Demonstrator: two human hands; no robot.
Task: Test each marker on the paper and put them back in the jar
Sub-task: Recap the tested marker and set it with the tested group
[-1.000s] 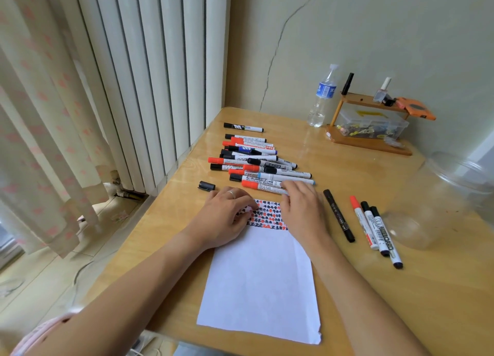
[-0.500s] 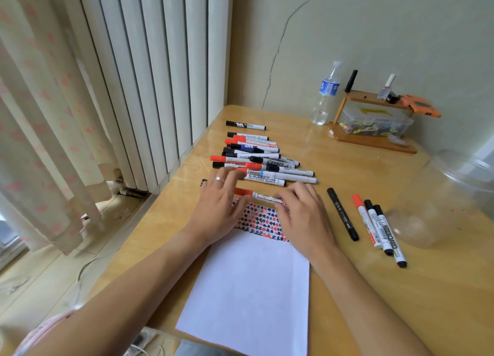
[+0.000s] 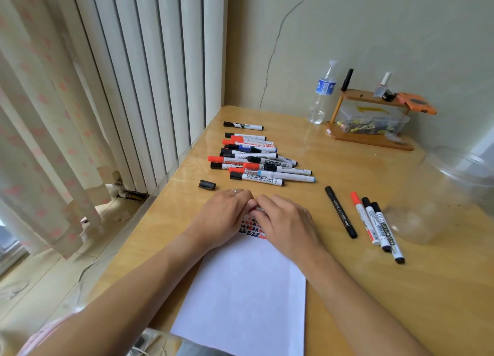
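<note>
My left hand (image 3: pixel 224 216) and my right hand (image 3: pixel 283 224) meet fingertip to fingertip over the top edge of the white paper (image 3: pixel 246 289). Between them they grip a marker (image 3: pixel 258 209); only a sliver of its barrel shows. Red and black test marks (image 3: pixel 251 229) fill the paper's top strip, partly under my hands. A pile of several capped markers (image 3: pixel 256 160) lies just beyond. A black marker (image 3: pixel 340 212), a red-capped one (image 3: pixel 365 219) and two black-capped ones (image 3: pixel 382 228) lie to the right, beside the clear jar (image 3: pixel 441 195) on its side.
A loose black cap (image 3: pixel 207 185) lies left of my hands near the table's left edge. At the back stand a water bottle (image 3: pixel 322 93) and a wooden shelf (image 3: pixel 371 139) with a plastic box. Blinds and a curtain hang to the left.
My hands lifted a red-capped marker off the near edge of the pile, drew it back over the paper and closed together around it, hiding it almost fully.
</note>
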